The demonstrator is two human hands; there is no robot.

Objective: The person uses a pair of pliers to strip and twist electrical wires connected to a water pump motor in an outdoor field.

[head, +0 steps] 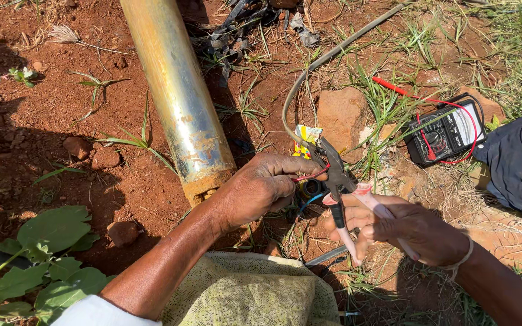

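My left hand (258,187) pinches a thin red wire (310,175) close to the rusty lower end of a long metal cylinder (179,96) lying on the red soil. My right hand (406,229) grips pliers (336,178) with pale pink handles. The dark jaws of the pliers close around the red wire just beyond my left fingertips. A blue wire (309,202) curls below the jaws. A small round dark part sits between the two hands, partly hidden.
A black multimeter (448,136) with red leads lies on the grass at right, beside a dark cloth (518,163). A grey cable (327,57) curves across the ground. Stones, a brown rock (342,115) and green leaves (43,253) surround the spot. A yellowish woven sack (249,293) lies below.
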